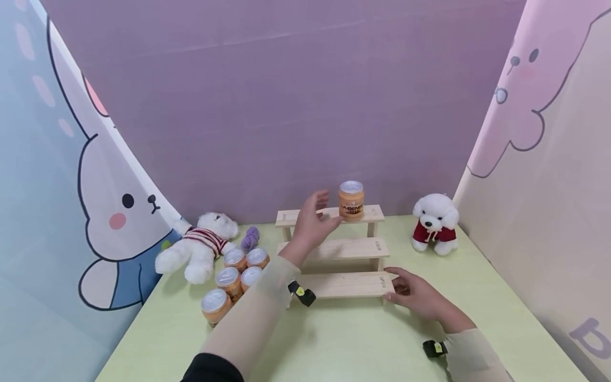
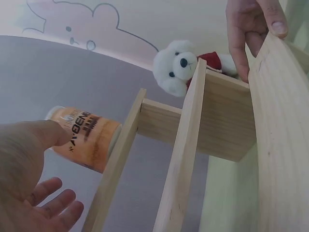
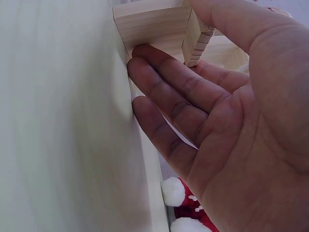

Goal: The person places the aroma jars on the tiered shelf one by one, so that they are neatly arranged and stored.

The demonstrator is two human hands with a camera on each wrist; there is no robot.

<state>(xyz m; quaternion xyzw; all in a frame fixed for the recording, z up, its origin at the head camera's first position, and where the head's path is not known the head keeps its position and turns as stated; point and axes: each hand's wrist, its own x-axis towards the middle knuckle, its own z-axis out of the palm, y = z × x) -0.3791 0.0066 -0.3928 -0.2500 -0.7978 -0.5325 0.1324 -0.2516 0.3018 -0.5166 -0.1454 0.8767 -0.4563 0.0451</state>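
A light wooden three-step rack stands on the table. On its top step, toward the right end, sits an orange can with a silver lid and dark lettering, upright. My left hand is just left of this can, fingers spread and relaxed. In the left wrist view the thumb overlaps the can; whether it touches cannot be told. My right hand grips the right end of the lowest step, thumb at the front and fingers behind, as the left wrist view shows. Several more orange cans stand left of the rack.
At the left lies a white plush bear in a striped top, near a purple yarn bundle. A white plush dog in red sits at the right. A purple backdrop rises behind the pale green table.
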